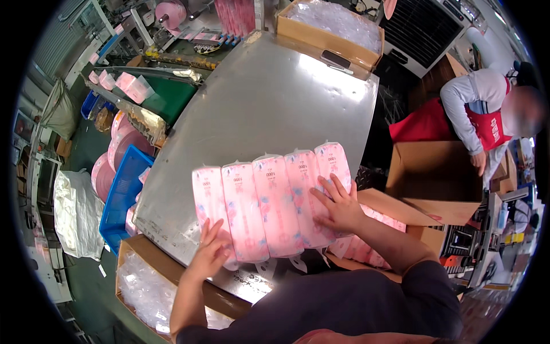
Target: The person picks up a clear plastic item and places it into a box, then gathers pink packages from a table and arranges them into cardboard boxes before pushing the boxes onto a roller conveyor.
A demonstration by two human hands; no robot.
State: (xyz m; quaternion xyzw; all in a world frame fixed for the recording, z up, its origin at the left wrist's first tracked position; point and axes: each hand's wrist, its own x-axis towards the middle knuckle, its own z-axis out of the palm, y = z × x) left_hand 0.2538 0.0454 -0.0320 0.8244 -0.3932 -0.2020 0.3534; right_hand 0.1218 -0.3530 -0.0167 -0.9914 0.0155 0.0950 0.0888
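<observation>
The right hand [344,211] spreads its fingers over the rightmost end of a row of five pink packs [276,203]; the left hand [209,258] rests loosely parted fingers on the near end of the leftmost pack. Neither hand pinches anything; bracing both ends probably keeps the soft packs snug and aligned. The row lies on the metal bench [229,112], whose flat top likely helps them sit even. Just right of the row, a carton of pink packs [389,207] stands within easy reach, it seems; farther right, a co-worker's hand [478,163] is at an open box [438,207]. Left of the row leans a blue crate [121,189]; beyond the row sits a box of clear plastic [295,35].
</observation>
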